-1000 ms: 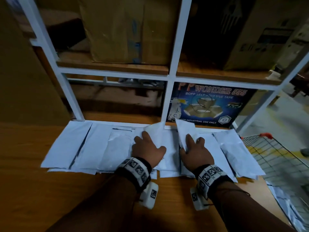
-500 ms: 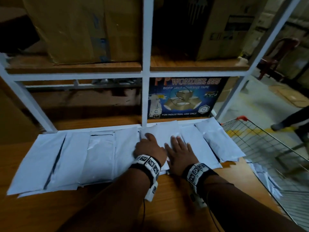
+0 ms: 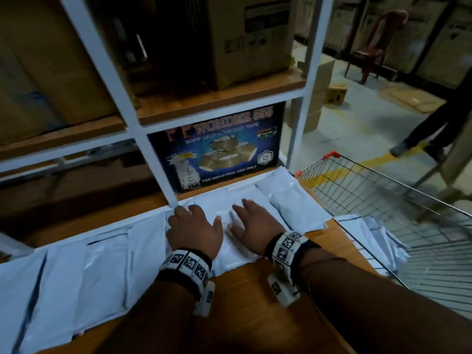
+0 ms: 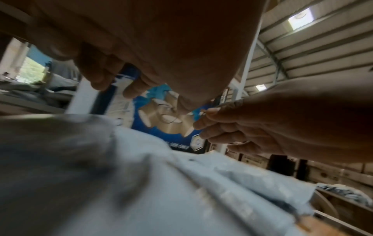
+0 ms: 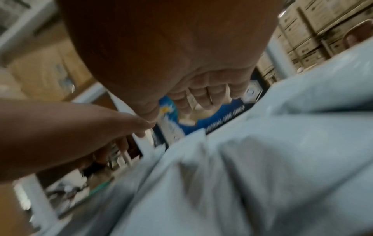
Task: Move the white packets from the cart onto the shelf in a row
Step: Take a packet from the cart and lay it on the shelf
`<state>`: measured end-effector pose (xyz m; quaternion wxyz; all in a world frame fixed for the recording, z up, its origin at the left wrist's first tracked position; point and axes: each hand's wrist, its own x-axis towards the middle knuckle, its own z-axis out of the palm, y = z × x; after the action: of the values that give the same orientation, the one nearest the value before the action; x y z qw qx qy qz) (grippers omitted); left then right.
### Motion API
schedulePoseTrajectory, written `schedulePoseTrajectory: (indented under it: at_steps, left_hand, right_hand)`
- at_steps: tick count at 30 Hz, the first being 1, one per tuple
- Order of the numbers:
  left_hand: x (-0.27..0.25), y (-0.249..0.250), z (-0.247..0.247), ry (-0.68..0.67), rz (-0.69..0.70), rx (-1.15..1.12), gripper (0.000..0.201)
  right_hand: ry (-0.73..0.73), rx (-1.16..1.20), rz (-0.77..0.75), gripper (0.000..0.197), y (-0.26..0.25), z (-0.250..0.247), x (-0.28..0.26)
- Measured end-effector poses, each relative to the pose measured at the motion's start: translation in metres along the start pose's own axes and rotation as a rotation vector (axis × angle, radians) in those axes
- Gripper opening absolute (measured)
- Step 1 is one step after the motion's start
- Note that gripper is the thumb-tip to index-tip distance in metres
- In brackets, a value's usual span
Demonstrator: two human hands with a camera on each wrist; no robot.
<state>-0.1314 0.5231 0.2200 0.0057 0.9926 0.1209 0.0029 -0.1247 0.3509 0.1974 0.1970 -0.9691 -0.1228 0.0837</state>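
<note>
The packet (image 3: 229, 226) that stood lifted 1 second ago now lies flat in the shelf (image 3: 255, 302) row under both hands, left (image 3: 196, 229) and right (image 3: 255, 226), open-fingered, so it looks placed, with more waiting in the cart (image 3: 383, 190).

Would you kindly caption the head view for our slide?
Both hands, left hand and right hand, lie flat on white packets rowed along the shelf.

The dark blue tape carton (image 3: 217, 146) standing on the lower shelf reads "PP WONDER 555" in large letters, then "BOPP SELF ADHESIVE TAPE" below, and "FOR INDUSTRIAL USE ONLY" along its bottom edge. Printing on the brown cardboard box (image 3: 252, 37) above is too blurred to read.
</note>
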Motion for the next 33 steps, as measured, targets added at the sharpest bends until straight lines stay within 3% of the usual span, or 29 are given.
schedulePoseTrajectory:
  at_steps: [3, 9, 14, 20, 23, 27, 29, 30, 33]
  left_hand:
    - [-0.005, 0.049, -0.021, -0.011, 0.126, 0.019, 0.062]
    - [-0.017, 0.193, -0.039, 0.088, 0.383, -0.005, 0.057]
    - [-0.028, 0.323, -0.027, 0.015, 0.57, 0.073, 0.055]
    - [-0.036, 0.452, 0.017, -0.177, 0.781, 0.209, 0.054]
    - [-0.026, 0.502, 0.057, -0.345, 0.8, 0.189, 0.053]
    - [0.002, 0.544, 0.163, -0.666, 0.8, 0.334, 0.038]
    - [0.018, 0.551, 0.24, -0.838, 0.651, 0.308, 0.045]
    - [0.021, 0.552, 0.269, -0.881, 0.674, 0.349, 0.053]
    - [-0.002, 0.552, 0.302, -1.004, 0.657, 0.375, 0.057]
  right_hand:
    - [0.109, 0.075, 0.036, 0.068, 0.041, -0.044, -0.01]
    - [0.312, 0.124, 0.218, 0.052, 0.184, -0.121, -0.039]
    - [0.281, 0.162, 0.49, 0.053, 0.326, -0.134, -0.076]
    - [0.119, 0.261, 0.725, 0.057, 0.455, -0.084, -0.108]
    - [-0.006, 0.296, 0.802, 0.061, 0.496, -0.043, -0.111]
    - [-0.072, 0.312, 0.873, 0.061, 0.526, 0.011, -0.11]
    - [-0.052, 0.295, 0.894, 0.055, 0.534, 0.035, -0.109]
    - [-0.053, 0.277, 0.888, 0.053, 0.536, 0.045, -0.107]
    - [-0.119, 0.263, 0.832, 0.051, 0.539, 0.081, -0.099]
